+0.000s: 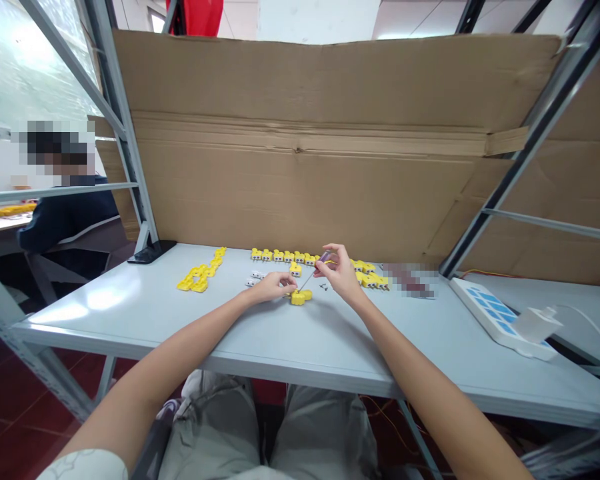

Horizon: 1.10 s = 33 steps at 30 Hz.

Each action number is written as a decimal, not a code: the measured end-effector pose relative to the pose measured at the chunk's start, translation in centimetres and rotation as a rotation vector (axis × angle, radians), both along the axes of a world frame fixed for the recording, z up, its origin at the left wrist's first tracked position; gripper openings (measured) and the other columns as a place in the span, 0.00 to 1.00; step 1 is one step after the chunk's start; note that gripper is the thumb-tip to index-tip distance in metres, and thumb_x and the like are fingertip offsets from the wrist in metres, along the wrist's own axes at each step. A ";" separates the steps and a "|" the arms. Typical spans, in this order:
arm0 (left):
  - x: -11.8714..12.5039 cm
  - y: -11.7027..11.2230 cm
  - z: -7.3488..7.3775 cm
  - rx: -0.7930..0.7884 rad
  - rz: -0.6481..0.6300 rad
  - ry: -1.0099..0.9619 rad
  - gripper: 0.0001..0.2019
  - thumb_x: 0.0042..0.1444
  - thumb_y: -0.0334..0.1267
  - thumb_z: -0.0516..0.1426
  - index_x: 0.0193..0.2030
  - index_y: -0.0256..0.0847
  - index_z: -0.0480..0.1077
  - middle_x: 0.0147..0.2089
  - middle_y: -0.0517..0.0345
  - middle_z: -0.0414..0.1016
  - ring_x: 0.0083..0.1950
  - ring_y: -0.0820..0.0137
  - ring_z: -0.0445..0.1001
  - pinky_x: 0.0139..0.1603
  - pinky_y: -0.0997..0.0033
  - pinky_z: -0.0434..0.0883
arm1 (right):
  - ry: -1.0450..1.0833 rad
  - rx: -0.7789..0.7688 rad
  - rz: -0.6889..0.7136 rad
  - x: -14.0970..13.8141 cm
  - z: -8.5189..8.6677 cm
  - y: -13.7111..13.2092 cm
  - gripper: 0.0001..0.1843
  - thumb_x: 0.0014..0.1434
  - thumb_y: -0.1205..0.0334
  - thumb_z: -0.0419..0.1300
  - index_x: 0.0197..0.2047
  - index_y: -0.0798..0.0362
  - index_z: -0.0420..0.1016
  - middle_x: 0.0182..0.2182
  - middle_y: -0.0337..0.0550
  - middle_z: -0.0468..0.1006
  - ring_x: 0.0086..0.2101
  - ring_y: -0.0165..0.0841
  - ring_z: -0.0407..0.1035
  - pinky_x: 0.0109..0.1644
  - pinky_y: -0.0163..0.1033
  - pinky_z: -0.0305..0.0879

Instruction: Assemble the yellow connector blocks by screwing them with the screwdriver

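Nearest the wearer, grey trousers (215, 427) show below the front edge of the pale grey tabletop (130, 313). Both forearms reach forward over it.

The right hand (341, 272) has its grip together, with thumb and fingers clamped on the purple handle of a small screwdriver (324, 257). The shaft slants down and to the left, its tip at a yellow connector (299, 298). That connector lies on the tabletop between the hands.

The left hand (270, 288) is bent over just behind the connector, with its fingertips (291, 287) at the connector's upper edge. Whether this grip is clamped on the part cannot be determined from this view.

Small metal-and-white terminals (255, 278) lie just left of the left hand's fingers, and tiny screws (323, 287) lie just right of the shaft. Farther back, a row of yellow connectors (280, 256) runs along the rear of the tabletop and ends in a cluster (370, 277) to the right. A separate yellow group (197, 280) lies to the left.

A black phone (150, 252) sits at the rear left corner. A white power strip with blue switches (495, 313) sits at the right, beside a pixelated item (410, 280) that cannot be identified. Beyond these stand a cardboard sheet (300, 147) and steel shelving uprights (115, 113). A seated co-worker (65, 213) is at the far left.
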<state>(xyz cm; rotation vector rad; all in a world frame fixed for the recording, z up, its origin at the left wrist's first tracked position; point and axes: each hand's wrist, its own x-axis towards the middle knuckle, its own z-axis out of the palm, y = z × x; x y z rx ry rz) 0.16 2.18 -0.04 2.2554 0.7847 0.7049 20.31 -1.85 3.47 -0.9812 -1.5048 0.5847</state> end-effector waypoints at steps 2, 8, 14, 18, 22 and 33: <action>0.0 0.0 0.0 0.015 -0.003 -0.007 0.12 0.57 0.41 0.54 0.39 0.36 0.73 0.41 0.54 0.77 0.41 0.68 0.73 0.42 0.72 0.68 | -0.005 -0.002 -0.001 0.0 0.0 0.0 0.26 0.49 0.46 0.63 0.45 0.48 0.58 0.28 0.32 0.69 0.25 0.33 0.73 0.31 0.46 0.77; 0.1 -0.6 0.4 0.127 -0.019 -0.028 0.08 0.54 0.36 0.54 0.36 0.37 0.74 0.39 0.55 0.77 0.41 0.68 0.73 0.39 0.73 0.67 | -0.004 -0.012 -0.007 0.0 0.1 -0.1 0.26 0.49 0.46 0.63 0.45 0.48 0.58 0.28 0.33 0.69 0.26 0.34 0.74 0.31 0.46 0.77; 0.1 -0.5 0.3 0.165 -0.047 -0.016 0.08 0.55 0.35 0.54 0.35 0.37 0.74 0.38 0.56 0.77 0.40 0.70 0.72 0.40 0.74 0.66 | -0.018 -0.006 -0.025 0.1 0.0 0.0 0.26 0.49 0.46 0.62 0.44 0.48 0.58 0.28 0.33 0.70 0.25 0.33 0.74 0.31 0.46 0.76; 0.1 -0.5 0.2 0.166 -0.047 -0.006 0.08 0.55 0.35 0.54 0.36 0.38 0.74 0.38 0.56 0.77 0.40 0.70 0.72 0.40 0.74 0.67 | 0.005 0.002 -0.045 0.2 0.2 0.0 0.26 0.49 0.47 0.62 0.45 0.48 0.57 0.27 0.33 0.69 0.25 0.34 0.74 0.32 0.47 0.77; 0.2 -0.6 0.3 0.147 -0.037 0.001 0.08 0.55 0.36 0.54 0.36 0.38 0.74 0.39 0.56 0.77 0.40 0.70 0.73 0.40 0.73 0.67 | 0.026 0.001 -0.034 0.2 0.2 -0.1 0.26 0.49 0.47 0.63 0.45 0.47 0.57 0.27 0.32 0.69 0.25 0.34 0.73 0.33 0.47 0.77; 0.0 -0.3 0.0 0.000 -0.043 -0.009 0.12 0.54 0.42 0.57 0.42 0.37 0.71 0.44 0.53 0.75 0.41 0.69 0.73 0.41 0.72 0.68 | 0.024 0.011 -0.017 -0.2 0.2 -0.3 0.26 0.50 0.46 0.63 0.45 0.47 0.57 0.28 0.32 0.69 0.26 0.34 0.74 0.32 0.47 0.77</action>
